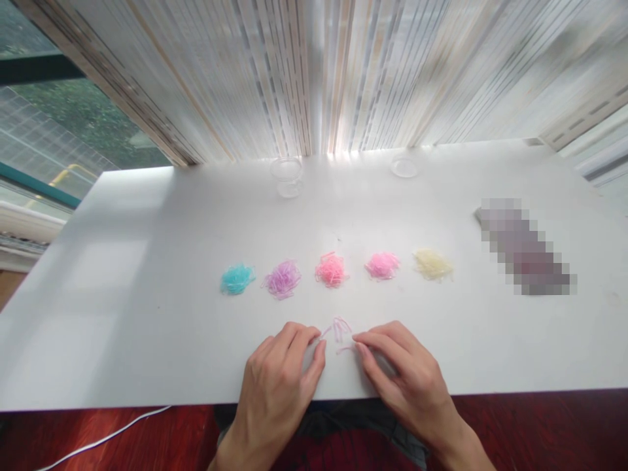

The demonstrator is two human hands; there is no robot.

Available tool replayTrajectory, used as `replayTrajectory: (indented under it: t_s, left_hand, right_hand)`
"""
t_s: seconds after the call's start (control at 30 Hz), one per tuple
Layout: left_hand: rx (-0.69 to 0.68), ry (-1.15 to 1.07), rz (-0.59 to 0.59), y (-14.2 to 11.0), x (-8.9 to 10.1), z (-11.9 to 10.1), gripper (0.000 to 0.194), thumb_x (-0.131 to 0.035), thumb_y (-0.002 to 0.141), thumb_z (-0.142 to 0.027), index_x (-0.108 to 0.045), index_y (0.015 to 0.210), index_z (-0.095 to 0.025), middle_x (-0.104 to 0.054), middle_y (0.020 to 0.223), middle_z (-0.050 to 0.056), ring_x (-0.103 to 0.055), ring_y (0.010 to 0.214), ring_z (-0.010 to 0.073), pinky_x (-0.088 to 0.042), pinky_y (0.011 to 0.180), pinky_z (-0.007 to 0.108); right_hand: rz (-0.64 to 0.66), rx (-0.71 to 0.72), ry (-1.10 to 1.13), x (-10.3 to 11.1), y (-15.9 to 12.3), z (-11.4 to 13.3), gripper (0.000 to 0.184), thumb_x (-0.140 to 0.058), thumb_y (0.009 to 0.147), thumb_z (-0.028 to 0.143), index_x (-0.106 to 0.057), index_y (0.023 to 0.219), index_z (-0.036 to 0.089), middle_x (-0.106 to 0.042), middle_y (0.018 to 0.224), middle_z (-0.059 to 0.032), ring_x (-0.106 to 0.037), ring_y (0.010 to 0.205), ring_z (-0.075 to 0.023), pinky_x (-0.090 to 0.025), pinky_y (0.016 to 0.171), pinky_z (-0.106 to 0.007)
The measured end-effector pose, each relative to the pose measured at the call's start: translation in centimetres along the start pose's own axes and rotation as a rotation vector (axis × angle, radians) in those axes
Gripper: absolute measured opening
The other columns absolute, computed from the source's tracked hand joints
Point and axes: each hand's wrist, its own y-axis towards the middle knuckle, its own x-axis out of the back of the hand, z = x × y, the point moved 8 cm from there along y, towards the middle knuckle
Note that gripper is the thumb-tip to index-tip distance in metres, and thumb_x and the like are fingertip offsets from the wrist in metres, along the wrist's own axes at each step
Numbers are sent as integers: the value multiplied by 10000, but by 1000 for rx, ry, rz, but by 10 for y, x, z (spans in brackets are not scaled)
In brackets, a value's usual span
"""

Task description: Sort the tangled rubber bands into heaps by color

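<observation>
A few pale pink bands [339,332] lie on the white bench [147,294] near its front edge, between the two hands. The left hand [282,373] rests palm down, its fingers [314,340] curled and touching the left end of the bands. The right hand [400,369] mirrors it, its fingers [360,343] pinched on a strand at the right end.

Beyond the hands a row of five small heaps runs across the bench, each apart from the next: a teal heap [237,279], a lilac heap [282,279], a coral heap [331,270], a pink heap [382,265] and a cream heap [432,265]. Nothing lies between the hands and the row. At the far edge stand a clear cup [287,176] and, to its right, a clear lid [404,167]. A blurred-out object [524,247] lies on the right side.

Striped blinds [343,72] hang behind the bench, with a window [59,124] at the left. A white cable [108,437] trails over the red-brown floor [540,432] below.
</observation>
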Motion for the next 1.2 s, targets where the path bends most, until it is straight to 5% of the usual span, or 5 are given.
replayTrajectory:
  t_s: [0.17,0.57,1.2]
  left_hand:
    - [-28,55,-18,3,-1,0,155,-491,1048,-158,-590,946,-220,-667,803,-7,-601,619,173,-423,627,316]
    - [-171,-294,-4,26,12,-12,112,-562,1024,-106,-594,1090,-191,-704,937,24,-651,761,136,-515,726,249]
    - [-104,-357,-18,34,16,0,129,-628,979,-100,-619,1055,-204,-719,903,-7,-533,611,85,-479,613,203]
  right_hand:
    - [2,-5,11,0,-1,-1,148,-607,995,120,-692,1091,194,-697,907,-45,-669,822,-160,-575,726,-277]
    - [-15,2,151,5,31,11,119,-649,990,163,-699,1091,200,-707,900,-31,-670,834,-155,-576,747,-272]
    - [-12,-26,168,9,45,5,98,-669,957,134,-716,1006,205,-715,864,-22,-672,781,-147,-575,701,-263]
